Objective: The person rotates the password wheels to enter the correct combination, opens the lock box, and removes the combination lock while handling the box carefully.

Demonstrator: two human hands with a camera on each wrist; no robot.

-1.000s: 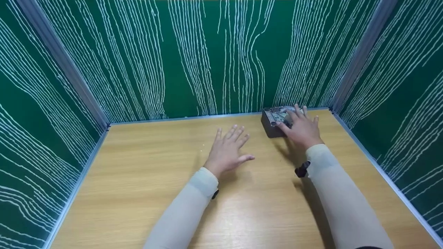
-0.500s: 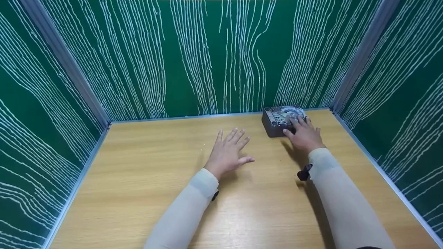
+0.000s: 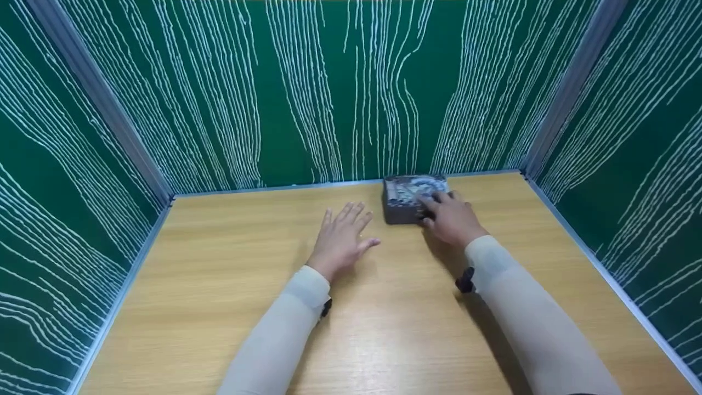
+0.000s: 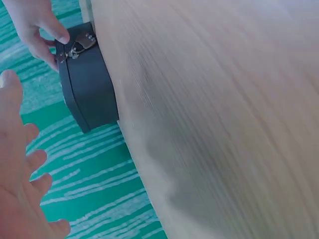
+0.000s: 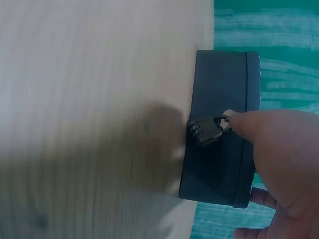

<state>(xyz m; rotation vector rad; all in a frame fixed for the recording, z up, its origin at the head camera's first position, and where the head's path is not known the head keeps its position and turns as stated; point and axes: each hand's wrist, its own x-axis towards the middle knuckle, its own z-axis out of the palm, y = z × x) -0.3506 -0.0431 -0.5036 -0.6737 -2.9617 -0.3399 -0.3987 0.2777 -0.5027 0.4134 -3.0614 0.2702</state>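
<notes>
A dark box (image 3: 401, 214) with a patterned lid sits at the table's back edge, right of centre. My right hand (image 3: 454, 220) holds its front right part, thumb at the front and fingers over the lid and right edge. In the right wrist view, the thumb touches the clasp, where a small metal padlock (image 5: 205, 131) hangs on the box's front (image 5: 214, 172). My left hand (image 3: 339, 244), fingers spread, is left of the box, apart from it and over the table. The left wrist view shows it beside the box (image 4: 92, 94), holding nothing.
Green panels (image 3: 285, 137) with wavy white lines stand at the back and on both sides of the wooden table (image 3: 219, 285). Grey posts (image 3: 565, 88) rise at the back corners, and a pale metal strip runs along the panels' bottom edges.
The box has moved left along the back edge and turned slightly, with my right hand at it. The right thumb and fingers have shifted on the box. My left hand has moved a little left.
</notes>
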